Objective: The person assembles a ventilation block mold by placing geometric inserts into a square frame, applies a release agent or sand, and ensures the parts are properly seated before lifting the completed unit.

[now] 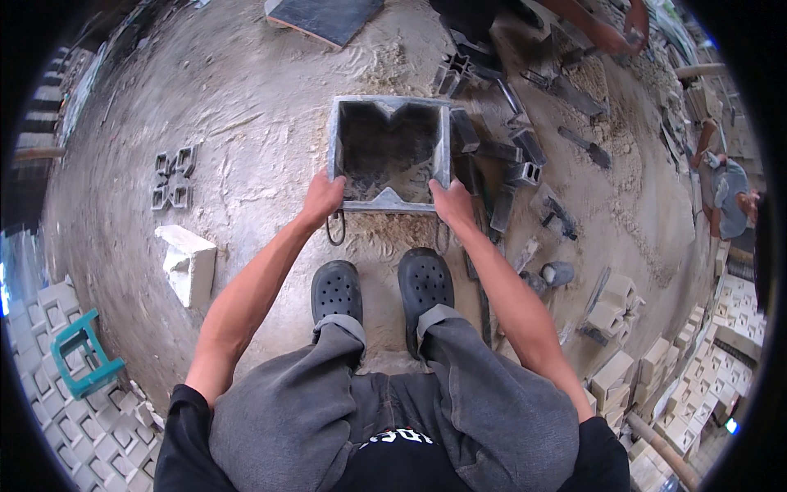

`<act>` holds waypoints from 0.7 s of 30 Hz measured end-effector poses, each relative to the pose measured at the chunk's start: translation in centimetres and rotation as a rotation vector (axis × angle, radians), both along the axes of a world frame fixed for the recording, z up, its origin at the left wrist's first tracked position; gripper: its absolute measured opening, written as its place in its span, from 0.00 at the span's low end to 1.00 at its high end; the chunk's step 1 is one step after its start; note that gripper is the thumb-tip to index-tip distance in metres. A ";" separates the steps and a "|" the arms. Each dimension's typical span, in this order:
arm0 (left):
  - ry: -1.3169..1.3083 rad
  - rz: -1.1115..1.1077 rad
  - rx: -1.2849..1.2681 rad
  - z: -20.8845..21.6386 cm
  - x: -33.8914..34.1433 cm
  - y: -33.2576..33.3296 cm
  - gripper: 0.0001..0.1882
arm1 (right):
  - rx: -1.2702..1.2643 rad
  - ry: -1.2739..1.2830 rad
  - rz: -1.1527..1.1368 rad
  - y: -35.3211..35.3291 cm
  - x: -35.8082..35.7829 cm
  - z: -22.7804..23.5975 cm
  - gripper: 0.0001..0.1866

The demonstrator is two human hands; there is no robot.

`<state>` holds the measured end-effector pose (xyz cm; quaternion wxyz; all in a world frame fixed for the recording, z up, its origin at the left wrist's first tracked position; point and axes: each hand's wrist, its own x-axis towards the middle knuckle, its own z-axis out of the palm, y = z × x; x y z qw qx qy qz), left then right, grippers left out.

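Note:
A grey, square metal mould (388, 205), box-shaped with pointed wedges jutting inward from its near and far walls, is in front of my feet. My left hand (325, 195) is closed on its near left corner. On the near right corner, my right hand (452, 202) grips it the same way, fingers mostly hidden behind the wall. A wire loop (336, 230) hangs from the mould below my left hand. Inside, the mould looks dark, with pale dust near the front. Whether it rests on the ground or is slightly raised, I cannot tell.
Metal mould parts (502, 152) lie close to the mould's right, with a trowel (586, 146) beyond. A broken pale block (190, 266) and a four-part metal form (172, 179) are at left. A co-worker's hand (627, 37) shows far right; another person (728, 193) is at the right edge.

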<state>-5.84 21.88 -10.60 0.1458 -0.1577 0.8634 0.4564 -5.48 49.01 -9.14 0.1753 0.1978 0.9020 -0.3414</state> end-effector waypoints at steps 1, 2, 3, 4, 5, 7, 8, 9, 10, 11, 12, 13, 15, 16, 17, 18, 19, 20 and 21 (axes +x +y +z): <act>-0.009 -0.004 0.034 -0.1 0.2 -0.1 0.19 | -0.013 -0.009 0.007 0.1 0.2 -0.1 0.36; -0.014 0.000 0.055 0.0 0.4 -0.5 0.18 | -0.039 -0.016 0.023 0.3 0.2 -0.2 0.36; -0.024 -0.035 0.000 1.2 0.1 0.9 0.17 | -0.054 -0.022 0.028 1.4 0.1 -0.3 0.35; -0.038 0.000 -0.006 0.7 0.2 0.2 0.17 | -0.086 -0.017 0.047 0.9 0.0 0.0 0.36; 0.025 0.035 0.036 0.6 0.4 0.5 0.18 | -0.103 -0.013 0.052 1.3 0.0 0.2 0.36; -0.053 0.060 0.069 1.7 0.2 2.7 0.17 | -0.103 -0.007 0.064 3.6 -0.3 -0.8 0.35; -0.055 0.076 0.025 1.7 0.8 2.4 0.17 | -0.115 -0.010 0.075 2.9 -0.3 -0.6 0.34; -0.058 0.093 -0.017 1.3 1.4 1.9 0.17 | -0.125 -0.012 0.088 2.3 -0.3 -0.1 0.34; -0.034 0.122 -0.033 0.9 1.8 1.5 0.18 | -0.135 -0.015 0.099 1.5 -0.2 0.2 0.33; -0.008 0.139 -0.040 0.9 1.9 1.7 0.19 | -0.132 -0.006 0.084 1.4 -0.2 0.3 0.32; 0.018 0.155 -0.047 0.9 2.1 1.4 0.21 | -0.130 0.002 0.067 1.2 -0.2 0.3 0.31; -0.040 0.112 -0.005 1.0 2.2 0.9 0.23 | -0.128 0.009 0.049 0.9 -0.1 0.3 0.31; -0.145 0.013 0.098 4.5 1.0 1.1 0.29 | -0.100 0.036 0.017 1.5 0.2 0.9 0.32; -0.078 -0.050 0.131 3.4 0.7 -0.5 0.39 | -0.119 0.050 0.010 1.6 0.4 1.0 0.32; -0.090 0.026 0.120 -0.4 1.0 -5.0 0.41 | -0.170 0.053 0.037 0.0 0.7 1.0 0.33; -0.141 0.022 0.079 -0.1 -0.2 -6.6 0.43 | -0.188 0.042 0.024 1.4 0.8 1.3 0.34; -0.067 0.092 -0.006 0.5 -1.0 -7.9 0.39 | -0.159 0.094 0.026 2.6 1.0 2.0 0.33; -0.203 0.038 -0.150 1.4 -2.1 -11.5 0.32 | -0.145 0.139 0.035 2.9 1.6 3.0 0.32; 0.029 0.104 -0.293 -1.5 -0.8 -17.5 0.24 | -0.161 0.173 0.068 1.9 2.5 3.3 0.31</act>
